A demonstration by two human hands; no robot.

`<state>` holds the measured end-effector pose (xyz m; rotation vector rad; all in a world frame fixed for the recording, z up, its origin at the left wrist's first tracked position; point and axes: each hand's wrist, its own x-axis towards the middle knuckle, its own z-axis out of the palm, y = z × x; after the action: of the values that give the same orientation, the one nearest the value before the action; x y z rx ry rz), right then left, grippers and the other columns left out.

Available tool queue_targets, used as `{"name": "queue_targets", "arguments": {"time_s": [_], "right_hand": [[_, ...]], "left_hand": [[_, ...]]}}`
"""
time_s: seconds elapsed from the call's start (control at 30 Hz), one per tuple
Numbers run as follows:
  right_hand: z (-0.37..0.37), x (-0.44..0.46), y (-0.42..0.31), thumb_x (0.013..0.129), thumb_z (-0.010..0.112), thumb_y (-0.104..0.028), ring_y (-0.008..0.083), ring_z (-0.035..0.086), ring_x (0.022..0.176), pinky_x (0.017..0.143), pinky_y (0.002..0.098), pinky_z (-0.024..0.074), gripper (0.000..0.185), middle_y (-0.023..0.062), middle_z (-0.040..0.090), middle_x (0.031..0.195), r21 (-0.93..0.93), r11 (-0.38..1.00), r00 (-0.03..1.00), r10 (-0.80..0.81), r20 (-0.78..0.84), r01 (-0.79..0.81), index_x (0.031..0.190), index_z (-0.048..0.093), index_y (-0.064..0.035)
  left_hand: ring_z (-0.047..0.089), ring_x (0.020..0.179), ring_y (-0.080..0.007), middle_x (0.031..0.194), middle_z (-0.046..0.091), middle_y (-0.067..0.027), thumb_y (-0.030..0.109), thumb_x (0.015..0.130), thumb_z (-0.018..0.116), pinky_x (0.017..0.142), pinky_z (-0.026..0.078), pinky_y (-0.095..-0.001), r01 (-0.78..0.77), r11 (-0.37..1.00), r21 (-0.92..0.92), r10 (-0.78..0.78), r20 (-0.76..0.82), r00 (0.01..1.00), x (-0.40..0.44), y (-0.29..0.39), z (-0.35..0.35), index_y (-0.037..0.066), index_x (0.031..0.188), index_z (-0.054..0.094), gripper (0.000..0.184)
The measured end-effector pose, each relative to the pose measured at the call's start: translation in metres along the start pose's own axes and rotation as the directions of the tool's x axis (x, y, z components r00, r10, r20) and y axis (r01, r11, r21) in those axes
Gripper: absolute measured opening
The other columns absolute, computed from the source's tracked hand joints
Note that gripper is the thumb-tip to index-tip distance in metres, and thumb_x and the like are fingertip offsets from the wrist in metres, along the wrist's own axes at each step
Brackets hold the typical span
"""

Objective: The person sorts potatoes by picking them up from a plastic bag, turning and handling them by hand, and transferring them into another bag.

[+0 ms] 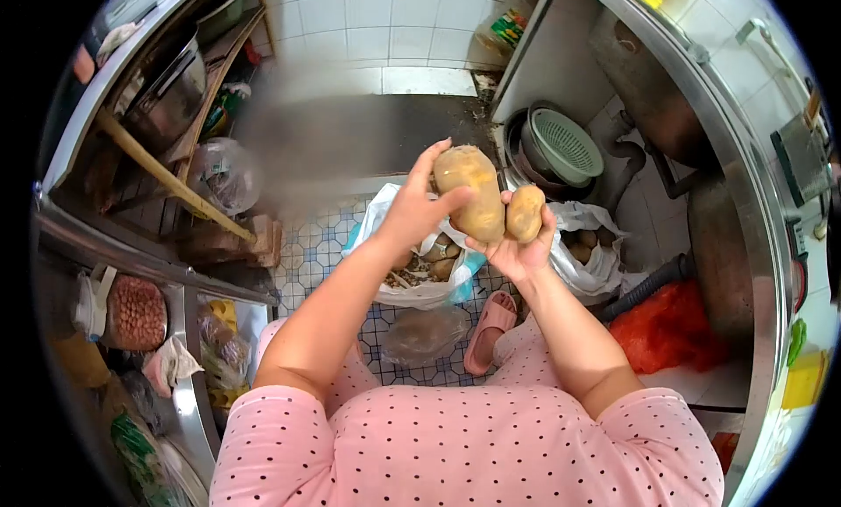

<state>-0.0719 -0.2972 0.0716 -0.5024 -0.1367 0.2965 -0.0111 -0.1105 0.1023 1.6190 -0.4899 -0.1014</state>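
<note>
Left hand [419,211] grips a large potato [470,192], right hand [523,260] holds a smaller potato [526,213], above a white bag [374,220]

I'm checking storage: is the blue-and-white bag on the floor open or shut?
Open: the bag gapes, showing potatoes inside.

Bright; edges bowed (grey blur [307,139] upper left).
</note>
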Motion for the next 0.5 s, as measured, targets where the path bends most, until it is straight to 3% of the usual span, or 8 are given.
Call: {"name": "queue_targets", "arguments": {"time_s": [0.1,0.2,0.3,0.4,0.5], "right_hand": [[-0.003,0.002,-0.007,0.075,0.056,-0.060,0.0408,0.052,0.116,0.087,0.0600,0.0476,0.057,0.0151,0.052,0.126,0.094,0.995,1.000,-0.014,-0.002,0.014,0.109,0.054,-0.0150],[-0.008,0.001,-0.004,0.076,0.054,-0.061,0.0404,0.052,0.115,0.086,0.0596,0.0485,0.056,0.0149,0.052,0.125,0.015,0.999,0.999,-0.039,-0.010,0.039,0.108,0.054,-0.0152],[-0.010,0.000,0.001,0.077,0.052,-0.061,0.0396,0.054,0.113,0.083,0.0597,0.0494,0.055,0.0142,0.053,0.124,-0.073,0.997,0.999,-0.019,-0.040,0.016,0.107,0.054,-0.0151],[-0.006,-0.001,-0.002,0.078,0.050,-0.060,0.0389,0.055,0.111,0.081,0.0593,0.0509,0.053,0.0131,0.054,0.122,-0.084,0.996,0.993,0.029,-0.110,-0.038,0.106,0.054,-0.0154],[-0.010,0.001,-0.002,0.078,0.048,-0.061,0.0392,0.056,0.110,0.079,0.0584,0.0523,0.053,0.0126,0.054,0.123,-0.041,0.997,0.985,0.063,-0.159,-0.070,0.105,0.054,-0.0158]], "left_hand": [[0.044,0.122,-0.0246,0.129,0.048,-0.0125,0.016,0.090,0.059,0.099,0.041,-0.0396,0.053,0.936,-0.348,-0.004,0.141,0.990,0.004,0.002,-0.008,0.012,0.144,0.026,0.063],[0.047,0.119,-0.0233,0.129,0.048,-0.0117,0.021,0.095,0.053,0.096,0.045,-0.0392,0.280,0.775,-0.567,-0.249,0.133,0.959,0.004,0.005,-0.001,0.010,0.143,0.029,0.054],[0.052,0.113,-0.0210,0.128,0.049,-0.0107,0.027,0.098,0.047,0.090,0.050,-0.0371,0.303,0.848,-0.435,-0.250,0.176,0.952,0.008,-0.002,-0.009,0.008,0.141,0.034,0.048],[0.056,0.106,-0.0186,0.127,0.050,-0.0090,0.029,0.099,0.046,0.085,0.053,-0.0340,0.292,0.861,-0.416,-0.203,0.245,0.948,0.009,-0.017,-0.017,0.008,0.139,0.038,0.046],[0.058,0.103,-0.0172,0.125,0.051,-0.0086,0.031,0.100,0.043,0.086,0.052,-0.0331,0.244,0.921,-0.305,-0.194,0.185,0.963,0.007,-0.024,-0.015,0.008,0.140,0.036,0.047]]}}
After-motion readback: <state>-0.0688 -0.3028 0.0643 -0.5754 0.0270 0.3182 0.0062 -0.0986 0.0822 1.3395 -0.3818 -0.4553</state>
